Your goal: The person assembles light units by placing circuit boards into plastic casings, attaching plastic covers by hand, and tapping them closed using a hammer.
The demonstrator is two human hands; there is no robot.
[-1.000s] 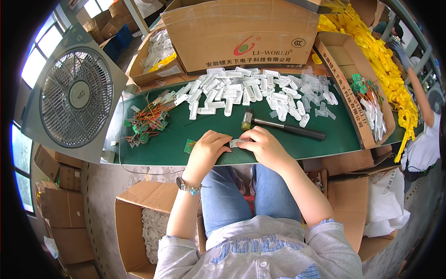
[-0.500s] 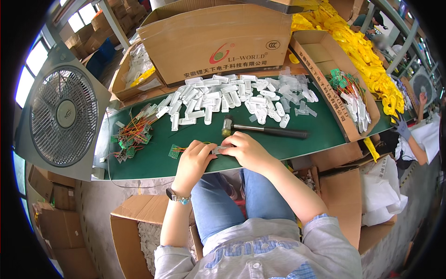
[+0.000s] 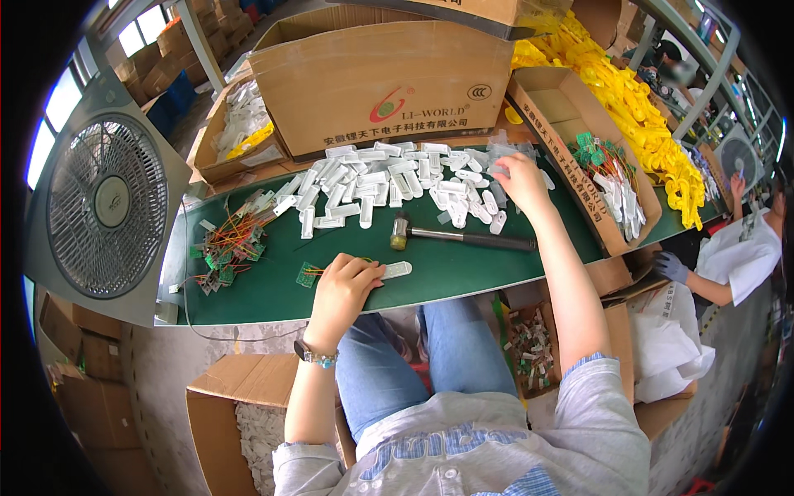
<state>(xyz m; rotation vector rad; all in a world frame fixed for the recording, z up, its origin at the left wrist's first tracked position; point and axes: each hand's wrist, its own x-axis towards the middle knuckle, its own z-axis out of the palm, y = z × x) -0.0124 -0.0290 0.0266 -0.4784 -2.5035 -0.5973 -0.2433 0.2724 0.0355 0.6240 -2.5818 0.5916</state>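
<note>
Near the table's front edge, my left hand is closed over the near end of a white plastic casing. Its fingers press the casing on the green tabletop. Wires run out from under that hand to a small green circuit board at its left. My right hand reaches to the far right of the table, fingers bent together on a clear plastic piece among other clear pieces. Left of it spreads a pile of white casings. A hammer with a black handle lies between my hands.
Wired circuit boards lie in a heap at the left, beside a grey fan. A large carton stands behind the casings. At right, an open carton holds wired parts, with yellow pieces beyond. A co-worker's gloved hand shows farther right.
My right hand has left the white casing and moved away and right to the clear plastic pieces. My left hand stays on the casing, whose far end now shows. The co-worker's gloved hand has moved down.
</note>
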